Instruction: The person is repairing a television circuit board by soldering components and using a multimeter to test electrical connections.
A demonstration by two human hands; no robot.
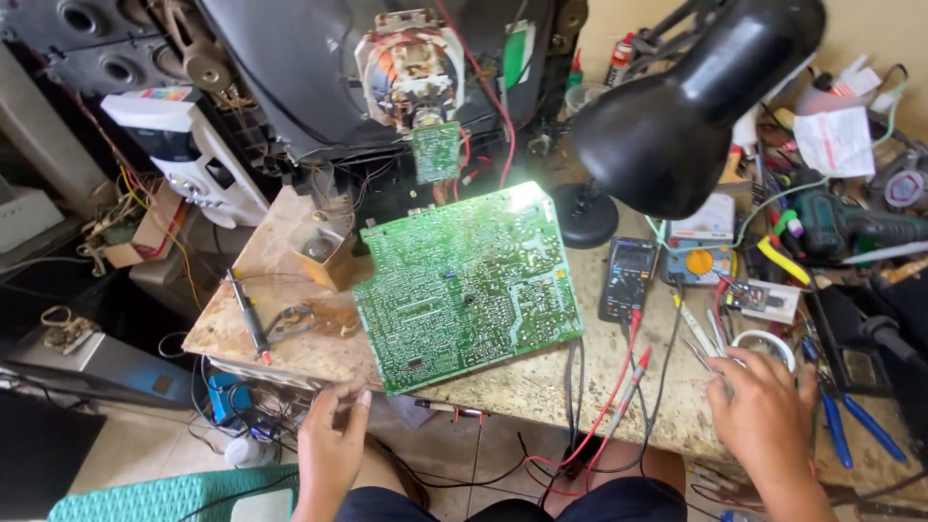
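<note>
The left hand [332, 437] rests empty, fingers loose, just below the green, solder-dotted circuit board [469, 285], tilted on the bench.

circuit boards: 1 large green [471, 285] (solder side up); multimeters: 2 [628, 278]; desk lamps: 1 [677, 106]

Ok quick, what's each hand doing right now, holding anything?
Left hand: open, empty, at the workbench edge below the green circuit board.
Right hand: over small tools beside the solder roll; grip cannot be told.
</note>
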